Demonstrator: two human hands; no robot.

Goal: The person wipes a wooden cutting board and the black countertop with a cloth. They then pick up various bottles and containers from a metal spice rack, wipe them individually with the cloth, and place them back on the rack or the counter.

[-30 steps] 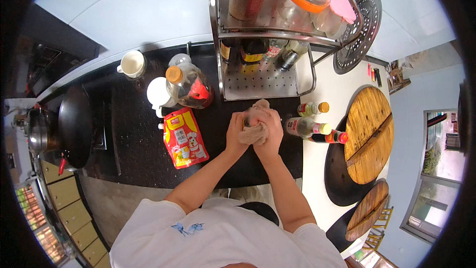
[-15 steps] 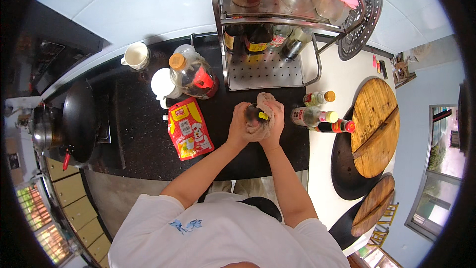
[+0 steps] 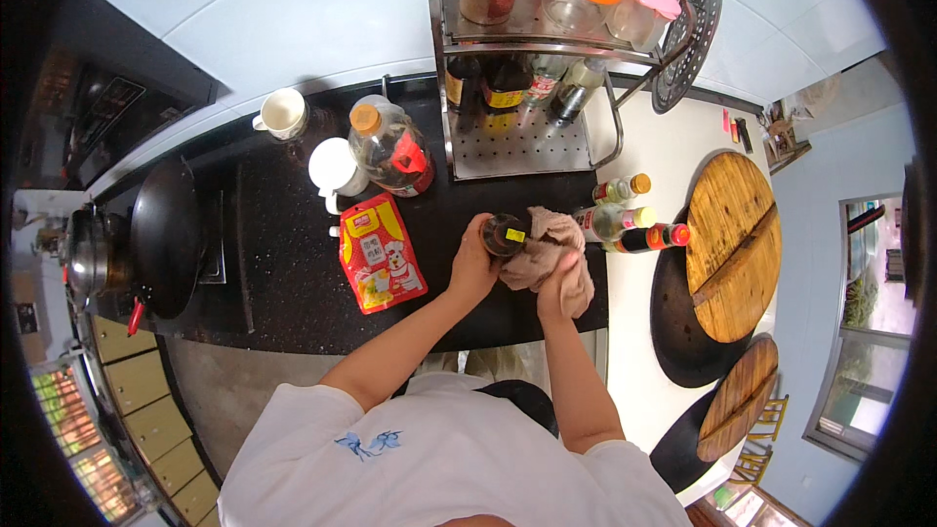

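Observation:
My left hand (image 3: 471, 263) is closed around a dark bottle (image 3: 502, 234) with a small yellow label at its end. The bottle is above the black counter, its end turned up toward the view. Beside it, my right hand (image 3: 559, 285) grips a crumpled pinkish cloth (image 3: 549, 252), which spreads over and past the fingers. The cloth's left edge reaches the bottle; whether it presses against it I cannot tell. A red and yellow packet (image 3: 381, 254) lies left of my left hand. Three small bottles (image 3: 615, 223) lie on their sides to the right of the cloth.
A metal rack (image 3: 522, 166) with jars and bottles stands at the back. A large brown-capped jar (image 3: 390, 151), a white lidded cup (image 3: 334, 168) and a cream mug (image 3: 283, 114) stand back left. A wok (image 3: 166, 234) sits far left; wooden lids (image 3: 734, 244) lie right.
My hands have moved apart. The cloth has come away from around the bottle and moved right with my right hand, while the bottle stays in my left hand.

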